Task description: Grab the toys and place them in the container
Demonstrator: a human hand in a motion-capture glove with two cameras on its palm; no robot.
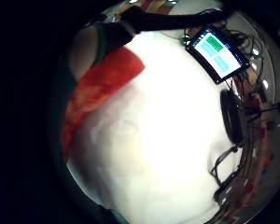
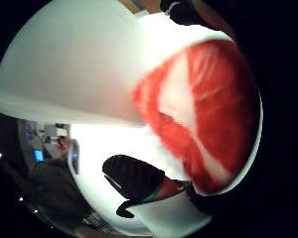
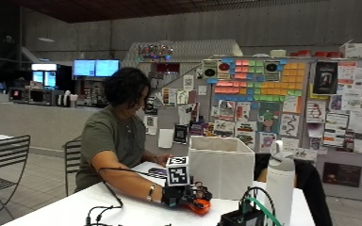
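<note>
While a person sits at a white table (image 3: 74,212), their gloved right hand (image 3: 184,195) rests low over the tabletop with its fingers curled around an orange-red toy (image 3: 200,206). The toy sticks out past the fingers on the side nearer the container, and it is at or just above the table surface; whether it touches the table cannot be told. A white box-shaped container (image 3: 222,165) with an open top stands on the table just behind the hand and toy, between the person and a white bottle (image 3: 280,183) that stands upright at the far side. The person's bare left hand (image 3: 164,159) lies on the table farther back, beside the container; whether its fingers are open or curled cannot be told.

From the thumb side of the palm, the toy (image 2: 208,114) fills much of the view, fuzzy red with paler white streaks, pressed close against the palm. A black gloved fingertip (image 2: 131,176) curls in beside it, and the pale wall of the container (image 2: 74,64) rises just next to the toy.

From the little finger side of the palm, the red toy (image 1: 98,93) shows at the edge of the hand above the white tabletop (image 1: 168,140). A small device with a lit screen (image 1: 217,53) lies on the table farther off, with dark cables (image 1: 226,163) near it.
</note>
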